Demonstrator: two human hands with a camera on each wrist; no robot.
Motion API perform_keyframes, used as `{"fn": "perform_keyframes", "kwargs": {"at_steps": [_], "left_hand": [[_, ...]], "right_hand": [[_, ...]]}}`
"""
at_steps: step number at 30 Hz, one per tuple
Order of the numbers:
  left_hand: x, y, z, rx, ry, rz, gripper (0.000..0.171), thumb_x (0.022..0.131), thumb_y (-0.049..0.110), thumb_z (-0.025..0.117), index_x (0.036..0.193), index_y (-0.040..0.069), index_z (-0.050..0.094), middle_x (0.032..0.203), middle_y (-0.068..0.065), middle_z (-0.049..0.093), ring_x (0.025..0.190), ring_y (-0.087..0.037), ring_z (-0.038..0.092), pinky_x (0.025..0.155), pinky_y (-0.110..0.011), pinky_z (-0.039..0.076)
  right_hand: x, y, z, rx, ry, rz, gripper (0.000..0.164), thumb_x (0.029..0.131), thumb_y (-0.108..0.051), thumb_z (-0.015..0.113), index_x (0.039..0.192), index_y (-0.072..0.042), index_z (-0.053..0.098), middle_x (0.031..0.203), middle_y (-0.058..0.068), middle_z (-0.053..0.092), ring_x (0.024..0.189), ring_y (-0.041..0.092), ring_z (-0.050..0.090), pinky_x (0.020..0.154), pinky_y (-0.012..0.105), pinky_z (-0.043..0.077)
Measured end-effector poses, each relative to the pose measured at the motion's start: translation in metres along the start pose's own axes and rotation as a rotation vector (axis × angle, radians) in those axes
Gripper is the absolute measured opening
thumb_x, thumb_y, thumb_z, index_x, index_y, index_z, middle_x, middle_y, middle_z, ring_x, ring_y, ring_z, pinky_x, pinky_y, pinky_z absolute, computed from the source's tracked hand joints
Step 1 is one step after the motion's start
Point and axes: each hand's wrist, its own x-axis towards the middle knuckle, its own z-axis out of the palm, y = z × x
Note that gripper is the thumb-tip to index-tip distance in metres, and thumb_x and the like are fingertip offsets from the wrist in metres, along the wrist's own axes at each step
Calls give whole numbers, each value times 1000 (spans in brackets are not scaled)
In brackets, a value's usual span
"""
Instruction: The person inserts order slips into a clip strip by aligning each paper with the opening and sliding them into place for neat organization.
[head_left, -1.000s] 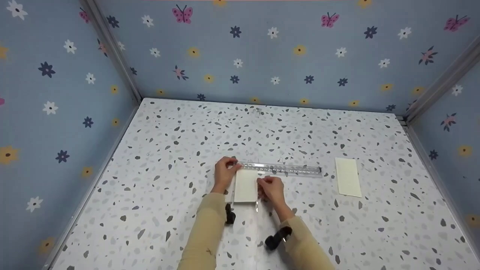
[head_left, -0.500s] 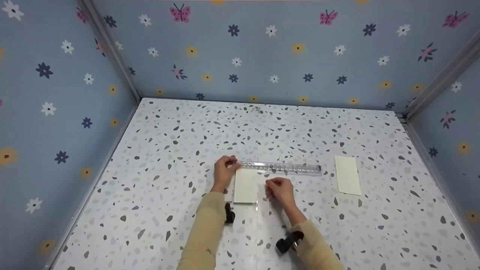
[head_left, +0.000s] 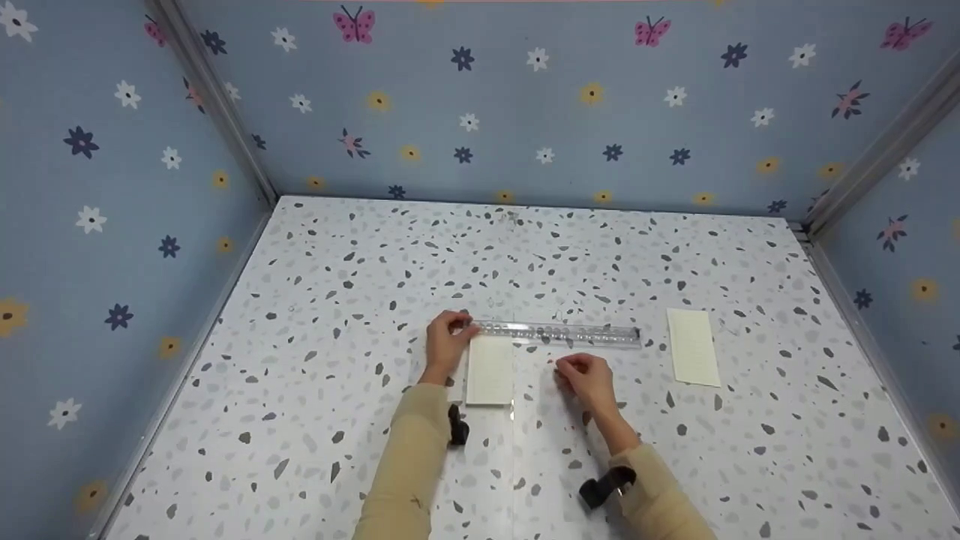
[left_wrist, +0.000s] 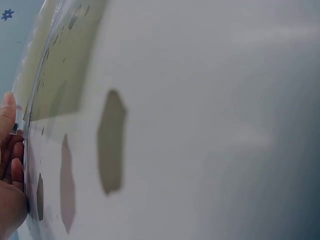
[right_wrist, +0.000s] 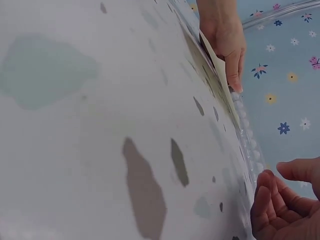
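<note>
A long clear plastic strip with a row of round bumps (head_left: 559, 334) lies across the far end of a cream paper pad (head_left: 490, 375). My left hand (head_left: 444, 346) pinches the strip's left end between thumb and fingers, at the pad's far left corner. In the right wrist view a cream sheet (right_wrist: 220, 75) bends up beside the left hand (right_wrist: 225, 35). My right hand (head_left: 589, 379) hovers to the right of the pad, just nearer than the strip. Its fingers (right_wrist: 262, 202) are loosely curled, the thumb apart from them, and nothing shows between them.
Another cream paper piece (head_left: 694, 349) lies flat at the right. The speckled white table (head_left: 360, 255) is bounded by blue flowered walls (head_left: 510, 112) at the back and both sides. Each wrist carries a black camera mount.
My right hand has moved right from the pad's right edge, away from the pad. The left hand stays on the strip's end. Strip and pad have kept their places.
</note>
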Motion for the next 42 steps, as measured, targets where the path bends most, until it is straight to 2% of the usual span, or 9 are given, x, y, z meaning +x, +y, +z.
{"fn": "perform_keyframes", "kwargs": {"at_steps": [4, 11, 18, 25, 28, 34, 38, 39, 42], "left_hand": [[1, -1, 0, 17, -5, -11, 19, 74, 7, 70, 91, 1, 64, 87, -7, 60, 82, -18, 54, 76, -29, 44], [1, -2, -1, 5, 9, -2, 18, 73, 6, 71, 89, 0, 64, 86, -7, 60, 81, -19, 54, 75, -30, 44], [0, -3, -1, -1, 10, 3, 19, 73, 6, 71, 90, 0, 63, 87, -7, 61, 81, -18, 54, 75, -29, 44], [-1, -1, -2, -13, 7, 29, 20, 74, 6, 70, 91, -3, 63, 85, -9, 60, 81, -20, 54, 75, -30, 44], [-2, 0, -2, -23, 2, 23, 20, 75, 7, 70, 91, -3, 64, 86, -9, 60, 81, -19, 54, 75, -30, 44], [-2, 2, -2, -26, 1, 26, 20, 75, 5, 69, 91, -3, 63, 86, -10, 60, 82, -21, 54, 75, -31, 44], [-1, 3, -2, -14, 2, 21, 20, 75, 5, 69, 92, -3, 63, 87, -10, 60, 82, -21, 54, 76, -31, 44], [-1, 4, -2, -11, 2, 20, 20, 75, 5, 69, 92, -3, 63, 87, -10, 60, 82, -21, 54, 76, -31, 44], [0, 4, -1, -6, 0, 16, 20, 75, 5, 69, 92, -3, 63, 87, -10, 60, 83, -21, 54, 76, -30, 44]], "right_hand": [[1, 3, -10, -5, 11, -13, 15, 83, -13, 61, 90, 1, 64, 73, 7, 61, 61, 13, 56, 53, 23, 45], [4, 9, -27, -34, 39, -103, 16, 82, -12, 61, 91, 1, 65, 73, 6, 62, 62, 14, 55, 53, 22, 45], [11, 17, -45, -68, 71, -134, 14, 83, -13, 60, 91, -1, 64, 79, 8, 62, 67, 15, 58, 45, 28, 44], [15, 20, -68, -65, 78, -148, 21, 85, -14, 59, 98, 2, 61, 88, 13, 61, 75, 19, 58, 62, 22, 47], [17, 21, -77, -86, 106, -149, 22, 85, -15, 59, 99, 1, 61, 89, 12, 61, 75, 17, 57, 61, 21, 47], [24, 24, -93, -101, 174, -173, 21, 86, -17, 59, 99, -1, 61, 88, 10, 61, 74, 13, 56, 56, 30, 48], [28, 26, -103, -103, 220, -209, 24, 85, -18, 59, 99, 1, 61, 87, 9, 61, 72, 10, 54, 55, 26, 45], [30, 26, -105, -104, 241, -203, 23, 85, -18, 60, 98, 1, 62, 86, 8, 61, 71, 9, 54, 54, 29, 44], [35, 30, -113, -113, 273, -208, 24, 85, -17, 59, 99, 2, 61, 88, 11, 60, 75, 13, 52, 59, 25, 43]]}}
